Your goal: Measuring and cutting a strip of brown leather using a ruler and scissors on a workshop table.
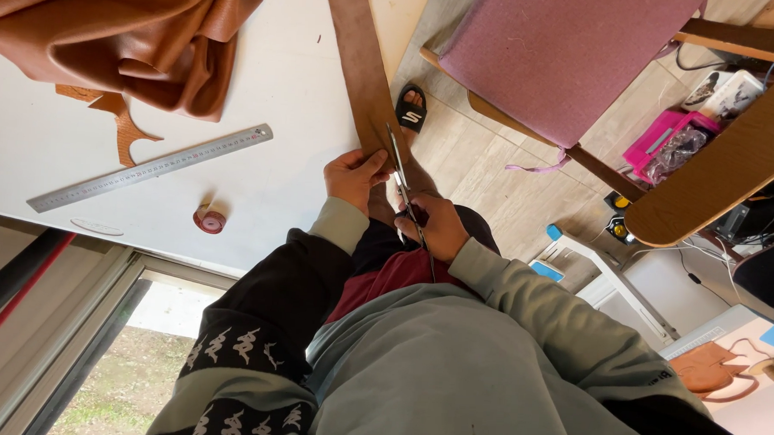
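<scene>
My left hand [354,177] pinches the near end of a long brown leather strip [357,60] that runs away from me along the edge of a white table [276,178]. My right hand [436,227] grips a pair of slim metal scissors [398,170]. The blades point up along the strip's right edge, right beside my left fingers. Both wrists show grey-green cuffs, and the hands sit close together above my lap.
A folded tan leather hide [125,32], a small leather offcut [123,126], a steel ruler [150,168] and a small red tape roll [209,221] lie on the table. A chair with a purple cushion [559,51], a pink box [669,138] and a white stool [606,271] stand on the floor.
</scene>
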